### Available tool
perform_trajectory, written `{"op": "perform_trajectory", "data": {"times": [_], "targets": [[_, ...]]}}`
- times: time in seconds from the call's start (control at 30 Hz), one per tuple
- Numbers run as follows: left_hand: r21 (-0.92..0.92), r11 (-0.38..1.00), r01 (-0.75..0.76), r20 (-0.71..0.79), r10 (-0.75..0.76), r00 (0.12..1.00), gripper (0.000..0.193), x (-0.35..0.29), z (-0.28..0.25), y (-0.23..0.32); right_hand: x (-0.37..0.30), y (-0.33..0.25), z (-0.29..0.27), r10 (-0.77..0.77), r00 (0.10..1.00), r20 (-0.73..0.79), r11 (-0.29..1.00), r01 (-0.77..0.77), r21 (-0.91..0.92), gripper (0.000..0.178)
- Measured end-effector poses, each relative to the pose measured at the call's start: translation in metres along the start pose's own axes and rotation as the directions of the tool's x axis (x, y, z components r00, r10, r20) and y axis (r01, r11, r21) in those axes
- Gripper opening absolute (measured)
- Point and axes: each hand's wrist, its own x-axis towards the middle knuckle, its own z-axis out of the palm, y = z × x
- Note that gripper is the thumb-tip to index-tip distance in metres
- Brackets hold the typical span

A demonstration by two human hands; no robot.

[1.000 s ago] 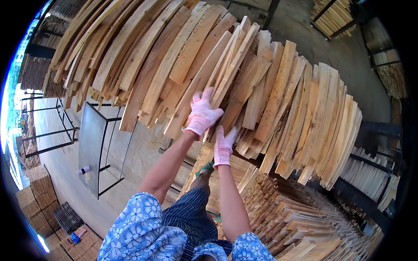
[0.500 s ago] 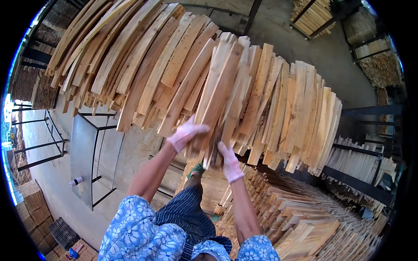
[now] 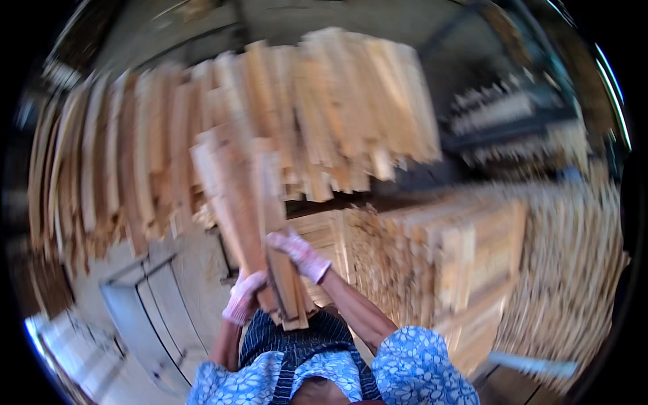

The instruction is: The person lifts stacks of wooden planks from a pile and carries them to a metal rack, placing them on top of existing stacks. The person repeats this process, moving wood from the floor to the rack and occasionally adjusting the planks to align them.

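Note:
A bundle of several wooden slats [image 3: 236, 199] slants up in front of my body, its near ends close to my striped apron. My left hand [image 3: 244, 297], in a pinkish-white glove, is closed round the bundle's left side near the lower end. On the other side my right hand [image 3: 302, 254], gloved alike, grips the slats a little higher up. The far ends overlap the long row of loose slats [image 3: 337, 115] in the picture, and motion blur hides whether they touch it.
To the right stands a neat stack of wooden pieces [image 3: 412, 263], with a larger stack of slats [image 3: 560, 283] beyond it. A grey metal-sided frame [image 3: 138, 324] is at the lower left. More slats rest on a dark rack [image 3: 499, 115] at the upper right.
Both hands have drawn the slats off the row and toward my body. The view has swung right, so the row now sits further left and the right-hand stacks show more.

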Motion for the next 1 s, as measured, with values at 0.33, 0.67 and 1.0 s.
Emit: {"op": "perform_trajectory", "data": {"times": [0.33, 0.67, 1.0], "targets": [[0.562, 0.801, -0.208, 0.487, -0.116, 0.866, 0.087, -0.079, 0.186, 0.008, -0.242, -0.05, -0.036, -0.381, 0.814, -0.438, 0.775, 0.54, 0.328, 0.059], [0.678, 0.34, -0.651, 0.734, -0.353, 0.58, 0.075, -0.069, 0.447, -0.122, -0.415, -0.067, -0.201, -0.42, 0.236, -0.876, 0.437, 0.899, 0.032, 0.055], [0.606, -0.348, -0.715, 0.714, -0.159, 0.682, 0.073, 0.025, 0.524, -0.231, -0.565, 0.094, -0.238, -0.426, 0.011, -0.905, 0.49, 0.843, -0.22, 0.068]]}}
